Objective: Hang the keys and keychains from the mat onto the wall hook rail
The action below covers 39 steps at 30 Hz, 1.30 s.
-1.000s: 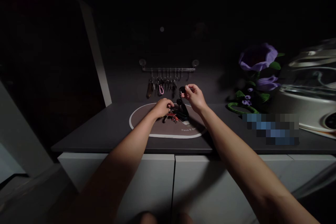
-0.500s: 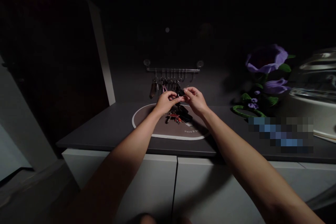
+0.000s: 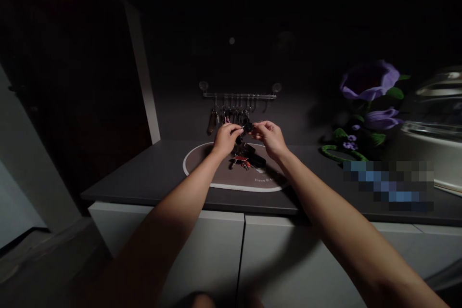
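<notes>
A small black fob (image 3: 248,127) is up off the worktop (image 3: 144,173), above the back edge of the mat (image 3: 220,175), between 2 sets of fingertips. The left hand (image 3: 225,139) pinches its left side, near a glint that may be a ring; the right hand (image 3: 270,138) pinches its right side. The step looks like working the fob and its fitting with 2 hands; the next move seems to call for a steady grip on each side. A dark piece hangs just below the left fingertips; whether it joins the fob, I cannot tell. Under the hands, a key pile (image 3: 252,159) with a red tag (image 3: 240,158) lies about mid-mat. Behind, a clear rail (image 3: 238,96) bears hanging keys (image 3: 212,122).
</notes>
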Available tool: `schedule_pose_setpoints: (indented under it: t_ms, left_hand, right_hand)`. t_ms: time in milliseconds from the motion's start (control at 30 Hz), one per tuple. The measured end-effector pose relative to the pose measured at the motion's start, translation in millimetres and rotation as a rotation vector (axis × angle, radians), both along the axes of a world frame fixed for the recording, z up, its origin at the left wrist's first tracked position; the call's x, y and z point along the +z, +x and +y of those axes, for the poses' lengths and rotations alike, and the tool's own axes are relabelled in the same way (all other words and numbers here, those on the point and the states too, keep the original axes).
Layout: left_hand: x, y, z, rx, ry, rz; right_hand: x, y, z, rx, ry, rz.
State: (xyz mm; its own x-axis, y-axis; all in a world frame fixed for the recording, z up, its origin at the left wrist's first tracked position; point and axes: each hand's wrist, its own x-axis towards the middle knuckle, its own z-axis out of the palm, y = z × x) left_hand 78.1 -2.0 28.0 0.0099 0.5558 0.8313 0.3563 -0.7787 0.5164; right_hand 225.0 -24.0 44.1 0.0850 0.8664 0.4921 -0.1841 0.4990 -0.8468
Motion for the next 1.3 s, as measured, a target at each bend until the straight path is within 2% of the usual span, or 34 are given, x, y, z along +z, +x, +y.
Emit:
schedule_pose_setpoints:
  t_ms: [200,433,633,733,833,967,1133,1300]
  left_hand:
    - [-0.9,-0.5,5.9,-0.066,-0.137,-0.185]
    - [0.0,-2.5,10.8,-0.247,-0.27,-0.531]
    - [-0.8,-3.3,16.3,-0.376,-0.355,-0.722]
    - [-0.2,-2.4,14.3,-0.428,-0.392,-0.769]
    - [0.8,-0.9,10.8,-0.464,-0.416,-0.796]
    - [2.0,2.1,5.9,-0.493,-0.425,-0.777]
    - [0.0,4.5,3.9,-0.484,-0.421,-0.693]
    - [-1.4,4.5,3.2,-0.419,-0.369,-0.55]
  right_hand:
    - [-2.3,-1.1,-2.8,0.038,-0.146,0.015]
    - [-7.4,1.2,2.7,0.103,-0.325,0.002]
    - [-11.2,1.8,4.4,0.097,-0.396,-0.18]
    - [-12.6,-0.3,3.4,-0.062,-0.352,-0.28]
    - [-12.5,-3.3,2.3,-0.16,-0.19,-0.267]
    - [-9.9,-7.0,-0.5,-0.07,0.034,-0.267]
    - [-9.0,-9.2,-3.3,0.012,0.097,-0.335]
    - [-10.7,-7.4,-0.4,0.004,0.149,-0.376]
